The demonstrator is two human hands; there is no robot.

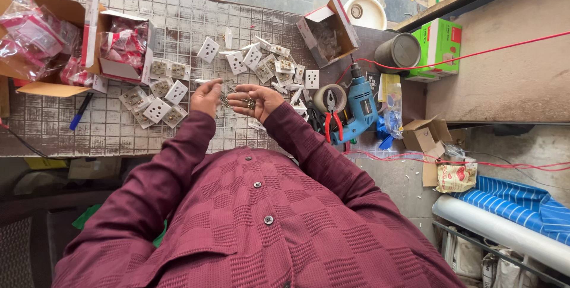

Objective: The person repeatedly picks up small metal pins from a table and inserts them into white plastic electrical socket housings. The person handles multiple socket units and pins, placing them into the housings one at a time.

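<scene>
**Sorting small screws over a bench of socket plates**

Holding both hands palm-up above the tiled bench (119, 127), the person cradles small metal screws (250, 103). The right hand (254, 101) lies open and cupped with a few screws resting in the palm; the left hand (206, 97) has its fingers loosely curled, pinching another small bunch of screws (224, 98) between the two hands.

By the look of the bench, the work seems partway along: white socket plates lie in two loose groups, one by the left hand (157, 95) and one just beyond the right hand (270, 62), some face-up, some showing their backs. Whether any already carry screws is too small to tell.

As for containers, two open cardboard boxes at far left (122, 44) hold plastic-wrapped red packets. A smaller open carton (328, 29) lies tipped on its side, its contents indistinct. Near the bench's right end sit a blue electric drill (361, 107), red-handled pliers (333, 124), a tape roll (330, 97) and a green box (439, 44).
</scene>
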